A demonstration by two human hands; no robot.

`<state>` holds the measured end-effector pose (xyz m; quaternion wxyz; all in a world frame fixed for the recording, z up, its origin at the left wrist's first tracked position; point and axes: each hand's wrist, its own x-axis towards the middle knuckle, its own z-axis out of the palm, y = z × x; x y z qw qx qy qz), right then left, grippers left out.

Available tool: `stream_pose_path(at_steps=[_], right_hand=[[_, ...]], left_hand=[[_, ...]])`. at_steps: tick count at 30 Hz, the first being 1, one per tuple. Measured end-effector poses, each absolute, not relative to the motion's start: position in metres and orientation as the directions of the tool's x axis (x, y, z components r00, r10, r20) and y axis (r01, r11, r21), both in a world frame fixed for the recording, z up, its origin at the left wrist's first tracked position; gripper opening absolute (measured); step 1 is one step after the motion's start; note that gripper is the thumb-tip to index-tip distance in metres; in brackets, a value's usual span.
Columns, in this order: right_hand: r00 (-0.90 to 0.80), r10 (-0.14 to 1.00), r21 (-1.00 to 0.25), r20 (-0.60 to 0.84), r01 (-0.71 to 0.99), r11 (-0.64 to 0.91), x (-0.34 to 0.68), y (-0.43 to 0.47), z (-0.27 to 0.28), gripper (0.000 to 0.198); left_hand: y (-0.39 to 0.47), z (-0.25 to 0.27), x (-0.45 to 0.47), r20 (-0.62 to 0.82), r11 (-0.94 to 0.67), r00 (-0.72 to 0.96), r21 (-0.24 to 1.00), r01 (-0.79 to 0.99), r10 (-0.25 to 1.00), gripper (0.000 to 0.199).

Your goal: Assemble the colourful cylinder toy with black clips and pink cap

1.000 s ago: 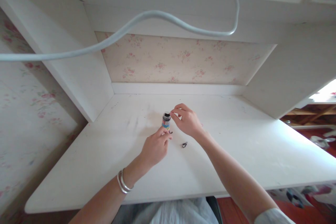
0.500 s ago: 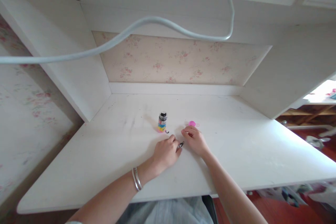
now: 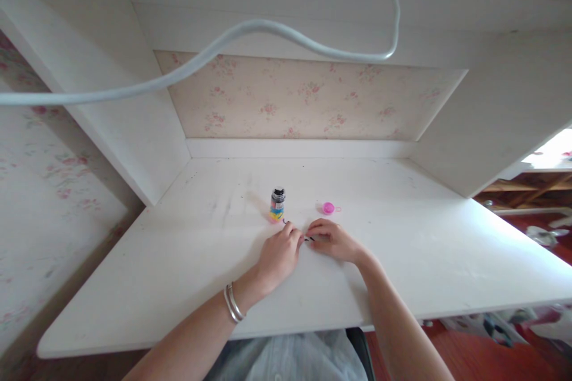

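Observation:
My left hand (image 3: 279,253) is closed in a pinch low over the white desktop (image 3: 214,286), a silver bangle on its wrist. Between its fingertips and those of my right hand (image 3: 335,242) a small black rubber band (image 3: 308,239) shows in part. My right fingers are bent and pinch the other side of it; the exact grip is partly hidden. Just beyond my left hand stands a small clear jar (image 3: 277,205), uncapped, with black, blue and yellow bits inside. A second black band (image 3: 285,221) lies at its foot, near my left knuckles.
A pink lid (image 3: 329,208) with a small loop lies beyond my right hand. A white cable (image 3: 268,27) hangs across the upper view, in front of the shelf unit. White side panels (image 3: 482,113) bound the desk, and floral wallpaper (image 3: 308,95) covers the back.
My right hand has turned and come in to the black band, its fingertips now meeting my left ones. My left hand has shifted slightly away from me. Jar and lid stay put.

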<state>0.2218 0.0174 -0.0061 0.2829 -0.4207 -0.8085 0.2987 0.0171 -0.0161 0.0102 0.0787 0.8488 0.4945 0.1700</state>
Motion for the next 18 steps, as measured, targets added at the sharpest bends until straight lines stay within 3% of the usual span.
stream_pose_path(at_steps=[4,9,13,18], right_hand=[[-0.434,0.877,-0.712,0.205,0.548,0.438,0.220,0.018,-0.013,0.016],[-0.309,0.931,-0.741,0.192,0.576,0.344,0.221,0.019,-0.019,0.023],[-0.287,0.940,-0.727,0.187,0.603,0.329,0.221,0.018,-0.019,0.005],[-0.297,0.936,-0.733,0.189,0.592,0.335,0.220,0.018,-0.019,0.007]], left_hand=[[-0.013,0.011,0.014,0.290,-0.495,0.412,0.343,0.798,0.864,0.019],[-0.003,0.024,0.003,0.471,-0.531,0.317,0.442,0.723,0.823,0.018],[0.011,0.042,-0.010,0.629,-0.541,0.134,0.518,0.663,0.766,0.018],[0.032,0.059,-0.022,0.669,-0.483,0.028,0.506,0.715,0.743,0.020]])
